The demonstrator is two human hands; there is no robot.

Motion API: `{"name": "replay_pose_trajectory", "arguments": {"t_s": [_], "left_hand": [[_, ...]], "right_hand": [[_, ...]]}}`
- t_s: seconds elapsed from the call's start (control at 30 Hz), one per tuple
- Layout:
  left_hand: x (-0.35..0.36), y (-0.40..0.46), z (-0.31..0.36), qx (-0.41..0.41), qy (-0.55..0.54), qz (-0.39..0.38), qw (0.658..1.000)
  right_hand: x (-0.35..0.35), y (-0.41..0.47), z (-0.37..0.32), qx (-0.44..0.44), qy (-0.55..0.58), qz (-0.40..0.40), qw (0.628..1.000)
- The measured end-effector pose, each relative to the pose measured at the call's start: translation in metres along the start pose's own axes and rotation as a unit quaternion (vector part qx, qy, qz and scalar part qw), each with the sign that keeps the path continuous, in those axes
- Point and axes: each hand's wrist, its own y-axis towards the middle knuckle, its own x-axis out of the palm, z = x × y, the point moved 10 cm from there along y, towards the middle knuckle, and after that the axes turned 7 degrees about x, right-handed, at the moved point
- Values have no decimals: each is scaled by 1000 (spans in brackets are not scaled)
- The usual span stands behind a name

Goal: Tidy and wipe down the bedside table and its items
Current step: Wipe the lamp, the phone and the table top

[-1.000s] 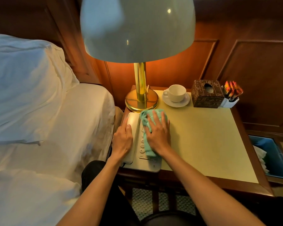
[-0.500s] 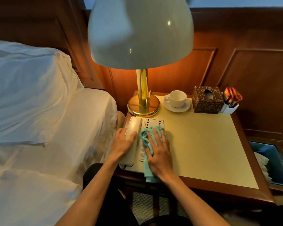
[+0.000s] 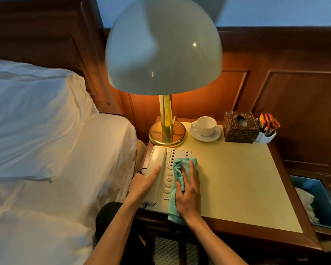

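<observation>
A cream telephone (image 3: 169, 165) lies at the left front of the bedside table (image 3: 243, 180). My left hand (image 3: 143, 185) rests on its handset, thumb stretched along the top and fingers over the left side. My right hand (image 3: 188, 192) lies flat, fingers straight, pressing a turquoise cloth (image 3: 178, 188) onto the keypad. The cloth's lower end hangs over the table's front edge.
A brass lamp (image 3: 166, 134) with a big white shade stands behind the phone. A white cup on a saucer (image 3: 205, 127), a dark tissue box (image 3: 240, 128) and a holder of sachets (image 3: 267, 128) line the back. The bed (image 3: 46, 150) is left, a blue-lined bin (image 3: 317, 199) right.
My right hand has drawn the cloth down the keypad toward me, uncovering the phone's top row of buttons. My left hand has stayed on the handset. The camera has tilted up.
</observation>
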Motion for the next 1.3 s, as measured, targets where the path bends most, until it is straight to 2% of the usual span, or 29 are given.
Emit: {"name": "replay_pose_trajectory", "arguments": {"t_s": [0.2,0.27,0.37,0.5,0.6,0.7,0.77,0.83,0.9,0.97,1.03,1.1,1.17,1.23,1.3], "left_hand": [[-1,4,-3,5,-7,27,1000],[0,5,-8,1,-10,26,1000],[3,5,-7,7,-29,14,999],[7,5,-3,29,-33,4,999],[8,3,3,40,-27,-7,999],[8,2,6,38,-26,-5,999],[8,0,9,39,-27,-6,999],[6,-2,12,43,-25,-4,999],[5,-4,13,43,-30,-6,999],[6,-7,15,39,-44,-13,998],[6,-9,17,42,-57,-17,997],[7,-11,19,44,-65,-17,997],[6,-12,19,48,-67,-8,997],[4,-14,20,52,-63,-1,997],[6,-14,20,55,-74,1,996]], "right_hand": [[1,-27,-1,-40,-93,-25,995],[-1,-24,-1,-34,-64,-53,996],[-10,-15,2,22,28,-74,997],[-30,-3,-2,30,29,-15,999],[-15,-5,-17,-55,-75,-66,993],[13,-33,-23,-192,-179,-120,957],[21,-55,-24,-284,-204,-136,927],[15,-62,-21,-335,-206,-149,907],[5,-38,-15,-291,-210,-146,922],[-1,4,-6,-159,-217,-127,955],[3,42,-4,-55,-236,-123,962],[18,71,-15,-37,-282,-143,948],[33,84,-27,-63,-316,-169,931],[41,93,-30,-81,-310,-201,926],[37,107,-25,-50,-267,-224,936]]}}
